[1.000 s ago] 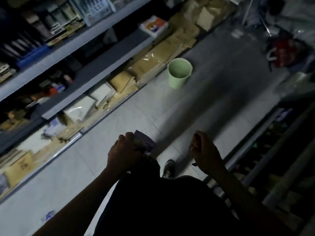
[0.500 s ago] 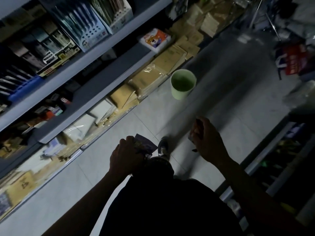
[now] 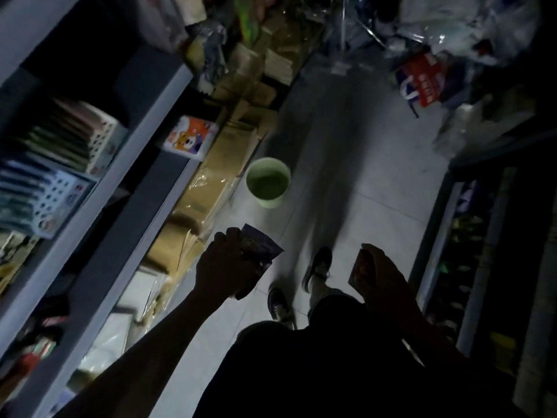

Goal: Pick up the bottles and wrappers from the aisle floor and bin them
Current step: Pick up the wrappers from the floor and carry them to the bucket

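left hand (image 3: 224, 267) pinches one purple wrapper (image 3: 261, 249), held above floor (image 3: 376, 188), short of bin (image 3: 268, 182). right hand (image 3: 376, 273) curled round one small item, kind unclear. wrapper likely light, limp, crinkly; grip by edge. count: one bin, one wrapper, no bottles visible.

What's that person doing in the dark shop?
A person is walking down a shop aisle toward a green bin standing on the floor beside the shelves. The left hand holds a purple wrapper, and the right hand is curled round something small that is too dark to make out. Nothing has gone in the bin yet.
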`<state>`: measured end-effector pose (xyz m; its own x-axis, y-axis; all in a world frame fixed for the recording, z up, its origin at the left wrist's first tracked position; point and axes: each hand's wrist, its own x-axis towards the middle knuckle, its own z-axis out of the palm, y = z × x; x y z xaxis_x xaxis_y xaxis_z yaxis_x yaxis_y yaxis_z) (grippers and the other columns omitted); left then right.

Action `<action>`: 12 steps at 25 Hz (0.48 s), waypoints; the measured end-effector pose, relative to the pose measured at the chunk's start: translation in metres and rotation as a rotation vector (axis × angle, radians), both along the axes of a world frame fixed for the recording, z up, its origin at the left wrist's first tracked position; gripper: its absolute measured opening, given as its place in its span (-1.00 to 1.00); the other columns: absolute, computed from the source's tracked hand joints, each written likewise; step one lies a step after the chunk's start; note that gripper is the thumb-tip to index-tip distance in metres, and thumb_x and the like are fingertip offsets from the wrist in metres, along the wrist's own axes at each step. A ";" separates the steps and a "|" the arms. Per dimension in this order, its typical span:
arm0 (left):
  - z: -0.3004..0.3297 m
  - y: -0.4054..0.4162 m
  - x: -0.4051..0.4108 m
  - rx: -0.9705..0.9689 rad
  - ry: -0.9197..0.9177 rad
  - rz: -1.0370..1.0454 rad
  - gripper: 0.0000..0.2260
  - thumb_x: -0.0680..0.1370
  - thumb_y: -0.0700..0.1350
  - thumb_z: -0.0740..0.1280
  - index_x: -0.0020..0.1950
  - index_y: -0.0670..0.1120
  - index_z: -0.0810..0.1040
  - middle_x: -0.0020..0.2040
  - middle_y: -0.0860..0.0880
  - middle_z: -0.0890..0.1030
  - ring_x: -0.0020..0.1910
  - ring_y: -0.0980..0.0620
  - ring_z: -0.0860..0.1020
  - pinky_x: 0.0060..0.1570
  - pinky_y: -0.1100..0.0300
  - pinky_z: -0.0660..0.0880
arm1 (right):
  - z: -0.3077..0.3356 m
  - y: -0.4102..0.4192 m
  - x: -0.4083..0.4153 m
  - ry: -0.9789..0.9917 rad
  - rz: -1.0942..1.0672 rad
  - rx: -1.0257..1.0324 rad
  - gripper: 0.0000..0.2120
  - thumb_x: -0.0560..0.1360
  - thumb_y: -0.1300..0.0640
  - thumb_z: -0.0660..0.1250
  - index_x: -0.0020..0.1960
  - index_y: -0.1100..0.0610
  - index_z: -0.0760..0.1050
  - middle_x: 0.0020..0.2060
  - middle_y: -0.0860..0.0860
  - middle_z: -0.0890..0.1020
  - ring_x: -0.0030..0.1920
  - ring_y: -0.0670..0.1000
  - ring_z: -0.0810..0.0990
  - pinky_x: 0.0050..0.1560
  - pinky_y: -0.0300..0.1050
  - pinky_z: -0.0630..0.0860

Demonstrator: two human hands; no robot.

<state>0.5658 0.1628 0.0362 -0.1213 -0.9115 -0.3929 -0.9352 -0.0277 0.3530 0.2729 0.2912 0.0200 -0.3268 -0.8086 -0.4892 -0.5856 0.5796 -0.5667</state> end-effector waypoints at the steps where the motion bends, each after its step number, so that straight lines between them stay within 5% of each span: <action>1: -0.001 -0.018 -0.014 -0.039 -0.007 -0.071 -0.42 0.39 0.30 0.45 0.21 -0.05 0.45 0.05 -0.08 0.55 -0.04 -0.13 0.59 -0.13 -0.06 0.60 | -0.003 -0.012 -0.013 -0.020 -0.028 -0.014 -0.33 0.54 0.05 0.43 0.58 -0.05 0.24 0.33 0.01 0.49 0.35 0.05 0.49 0.23 -0.14 0.36; 5: -0.009 -0.074 -0.051 -0.169 -0.149 -0.326 -0.31 0.39 0.39 0.46 0.19 -0.16 0.51 0.01 -0.14 0.57 -0.17 -0.10 0.57 -0.35 0.10 0.53 | -0.016 -0.082 -0.054 -0.070 -0.019 -0.005 -0.34 0.56 0.03 0.40 0.59 -0.08 0.22 0.34 -0.02 0.48 0.36 0.04 0.49 0.31 -0.03 0.43; 8: -0.020 -0.097 -0.068 -0.007 -0.168 -0.137 -0.37 0.45 0.43 0.29 0.26 -0.04 0.45 0.13 -0.08 0.55 -0.10 0.01 0.49 -0.21 0.17 0.44 | -0.019 -0.134 -0.071 -0.085 0.070 -0.009 -0.34 0.56 -0.05 0.37 0.58 -0.15 0.17 0.39 -0.04 0.45 0.42 0.04 0.44 0.38 0.14 0.43; 12: -0.017 -0.115 -0.077 0.168 -0.045 0.146 -0.41 0.46 0.35 0.41 0.30 0.04 0.35 0.05 0.04 0.44 -0.05 0.08 0.47 -0.13 0.17 0.41 | -0.018 -0.214 -0.086 -0.096 0.259 -0.012 -0.35 0.56 -0.06 0.35 0.58 -0.14 0.18 0.42 -0.06 0.44 0.41 0.02 0.45 0.35 0.14 0.47</action>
<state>0.4887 0.0481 0.0189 0.0284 -0.8397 -0.5423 -0.9316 -0.2189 0.2902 0.1873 0.0772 0.0021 -0.0609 -0.8650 -0.4980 -0.6568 0.4104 -0.6326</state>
